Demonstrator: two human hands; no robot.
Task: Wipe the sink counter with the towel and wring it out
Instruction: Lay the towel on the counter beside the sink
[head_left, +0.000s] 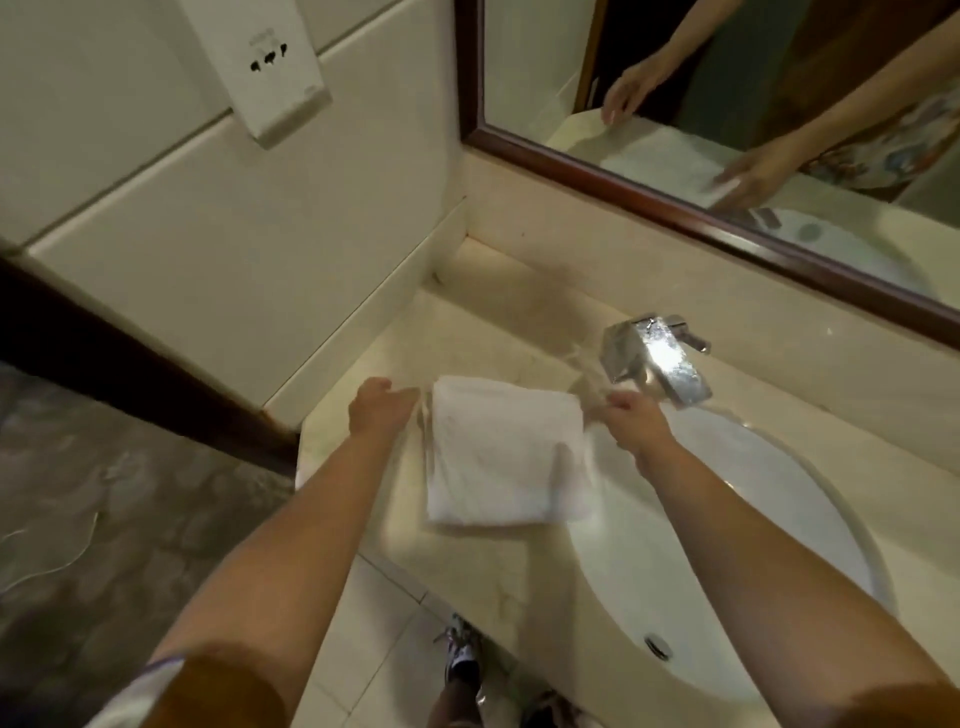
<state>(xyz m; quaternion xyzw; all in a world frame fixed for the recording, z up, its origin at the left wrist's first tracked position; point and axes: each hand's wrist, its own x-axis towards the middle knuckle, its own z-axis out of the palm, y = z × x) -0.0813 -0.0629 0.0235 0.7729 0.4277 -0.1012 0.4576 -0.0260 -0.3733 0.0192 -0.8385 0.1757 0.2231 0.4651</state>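
Observation:
A folded white towel (501, 452) lies flat on the cream marble sink counter (467, 332), just left of the white basin (727, 519). My left hand (382, 410) is at the towel's far left corner, fingers stretched toward it and blurred. My right hand (631, 423) is at the far right corner, next to the faucet, and pinches the towel's edge. In the mirror (727, 78) the left hand's fingers look spread at the towel's edge, while the right hand's thumb lies over a corner.
A chrome faucet (654, 358) stands behind the basin, close to my right hand. A tiled wall with a socket plate (270, 62) bounds the counter on the left. The drain (657, 644) sits at the basin's near side. The floor and my shoes (462, 654) show below the counter's edge.

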